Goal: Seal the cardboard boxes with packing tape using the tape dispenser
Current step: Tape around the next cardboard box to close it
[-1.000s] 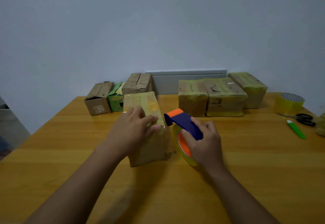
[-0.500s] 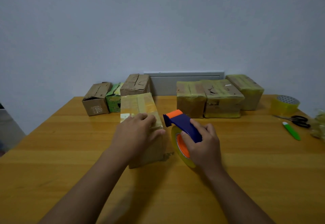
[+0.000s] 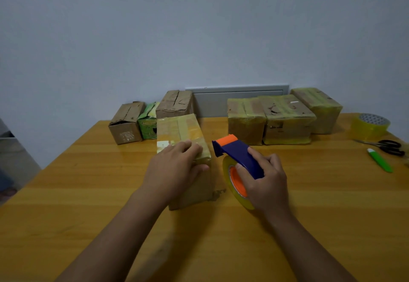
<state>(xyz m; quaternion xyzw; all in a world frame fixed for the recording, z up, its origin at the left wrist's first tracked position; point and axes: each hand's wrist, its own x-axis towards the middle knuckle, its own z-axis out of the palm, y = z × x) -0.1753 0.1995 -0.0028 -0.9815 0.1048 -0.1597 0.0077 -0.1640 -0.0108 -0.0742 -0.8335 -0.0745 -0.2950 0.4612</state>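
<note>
No writing is legible. Left hand (image 3: 177,166) stays flat on the taped box (image 3: 183,140); right hand (image 3: 263,184) keeps its fingers clamped on the tape dispenser (image 3: 238,152).

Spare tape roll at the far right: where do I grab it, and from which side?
Take the spare tape roll across its outer yellow rim, coming down from above. It lies flat with its core opening up, near the table edge, clear of the scissors.
</note>
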